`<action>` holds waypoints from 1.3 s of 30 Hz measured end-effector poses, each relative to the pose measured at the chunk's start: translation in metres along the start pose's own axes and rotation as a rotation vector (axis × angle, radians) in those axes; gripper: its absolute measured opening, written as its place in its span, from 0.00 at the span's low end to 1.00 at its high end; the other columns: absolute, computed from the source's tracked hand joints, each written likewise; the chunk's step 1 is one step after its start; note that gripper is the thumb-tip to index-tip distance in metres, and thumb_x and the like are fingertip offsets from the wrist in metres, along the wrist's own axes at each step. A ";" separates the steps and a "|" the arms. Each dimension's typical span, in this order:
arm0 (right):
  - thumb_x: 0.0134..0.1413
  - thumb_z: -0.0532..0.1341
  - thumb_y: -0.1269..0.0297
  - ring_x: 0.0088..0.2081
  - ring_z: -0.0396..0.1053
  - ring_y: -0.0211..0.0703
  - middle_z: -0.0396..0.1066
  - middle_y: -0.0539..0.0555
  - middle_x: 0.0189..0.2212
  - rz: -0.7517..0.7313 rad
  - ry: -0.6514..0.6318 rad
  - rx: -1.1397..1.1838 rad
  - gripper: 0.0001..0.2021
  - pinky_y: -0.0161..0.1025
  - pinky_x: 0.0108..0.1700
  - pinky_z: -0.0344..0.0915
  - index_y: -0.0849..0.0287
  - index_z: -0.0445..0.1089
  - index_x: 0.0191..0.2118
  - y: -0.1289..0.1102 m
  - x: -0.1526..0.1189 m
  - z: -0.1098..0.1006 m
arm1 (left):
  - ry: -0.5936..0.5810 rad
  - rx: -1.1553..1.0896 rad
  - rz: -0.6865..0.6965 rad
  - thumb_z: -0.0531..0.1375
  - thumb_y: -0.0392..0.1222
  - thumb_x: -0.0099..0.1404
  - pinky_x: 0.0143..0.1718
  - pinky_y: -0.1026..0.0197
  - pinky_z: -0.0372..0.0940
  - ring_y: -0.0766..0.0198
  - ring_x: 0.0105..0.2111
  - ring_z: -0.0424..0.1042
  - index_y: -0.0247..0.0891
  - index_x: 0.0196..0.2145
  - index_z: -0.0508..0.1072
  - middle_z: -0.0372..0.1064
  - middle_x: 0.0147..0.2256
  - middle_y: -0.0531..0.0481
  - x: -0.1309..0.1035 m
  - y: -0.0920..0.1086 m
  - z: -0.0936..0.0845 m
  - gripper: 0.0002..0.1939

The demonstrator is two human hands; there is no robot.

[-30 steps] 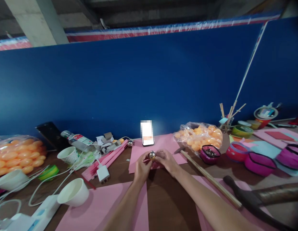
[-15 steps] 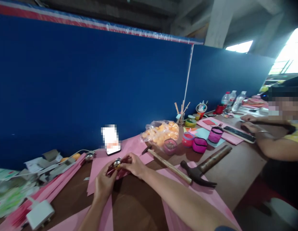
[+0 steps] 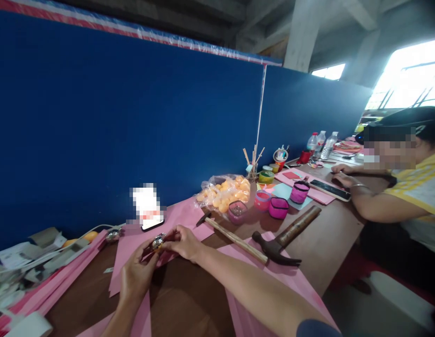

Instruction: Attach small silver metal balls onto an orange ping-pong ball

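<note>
While offered room over near brown table (image 3: 189, 292), pinching shiny metal ball (image 3: 158, 241), toward left, between fingertips of left hand (image 3: 134, 269) and right hand (image 3: 184, 243). Could slip and roll if squeezed unevenly. Hemmed in at right by claw hammer (image 3: 286, 235), then pale-handled hammer (image 3: 238, 241). Farther, could bump phone (image 3: 146, 202) on pink sheet (image 3: 184, 211) if overreaching. Blocked at far edge by blue partition (image 3: 133, 117).

Head view: forward-down across table (image 3: 189, 295), hands (image 3: 185, 244) near, partition (image 3: 133, 117) beyond.
</note>
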State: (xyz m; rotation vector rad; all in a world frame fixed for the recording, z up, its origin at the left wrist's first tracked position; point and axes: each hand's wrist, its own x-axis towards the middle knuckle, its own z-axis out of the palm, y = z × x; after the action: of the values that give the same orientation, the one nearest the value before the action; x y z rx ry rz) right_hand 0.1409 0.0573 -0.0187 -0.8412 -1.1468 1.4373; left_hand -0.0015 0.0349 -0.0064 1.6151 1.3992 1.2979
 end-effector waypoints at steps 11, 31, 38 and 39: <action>0.24 0.70 0.54 0.27 0.67 0.35 0.68 0.49 0.25 -0.001 0.034 -0.004 0.23 0.35 0.31 0.64 0.61 0.63 0.29 -0.008 -0.002 0.003 | -0.008 0.008 -0.036 0.61 0.50 0.49 0.36 0.59 0.69 0.56 0.38 0.71 0.37 0.43 0.68 0.71 0.39 0.44 -0.001 0.003 -0.001 0.25; 0.21 0.71 0.57 0.27 0.67 0.36 0.68 0.47 0.25 0.016 0.039 0.035 0.24 0.35 0.33 0.63 0.60 0.63 0.29 -0.009 -0.003 0.006 | 0.000 0.043 0.020 0.59 0.49 0.50 0.38 0.56 0.69 0.55 0.39 0.71 0.36 0.43 0.68 0.71 0.39 0.44 -0.001 0.002 0.000 0.23; 0.25 0.70 0.58 0.29 0.67 0.36 0.68 0.48 0.26 -0.014 0.044 -0.020 0.23 0.35 0.34 0.63 0.61 0.63 0.30 -0.009 -0.003 0.004 | 0.000 0.083 0.018 0.59 0.49 0.50 0.38 0.57 0.68 0.56 0.38 0.72 0.37 0.42 0.69 0.71 0.39 0.45 -0.002 0.006 0.001 0.23; 0.26 0.70 0.57 0.29 0.67 0.36 0.68 0.48 0.26 -0.018 0.038 -0.027 0.22 0.35 0.34 0.63 0.61 0.63 0.30 -0.009 -0.003 0.004 | 0.003 0.088 0.020 0.59 0.49 0.50 0.38 0.56 0.68 0.56 0.38 0.71 0.37 0.42 0.69 0.71 0.39 0.45 -0.002 0.007 0.001 0.22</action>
State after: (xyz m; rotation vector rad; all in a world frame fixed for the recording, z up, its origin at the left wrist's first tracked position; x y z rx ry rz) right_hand 0.1404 0.0537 -0.0089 -0.8713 -1.1444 1.3876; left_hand 0.0019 0.0310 -0.0011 1.6891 1.4640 1.2671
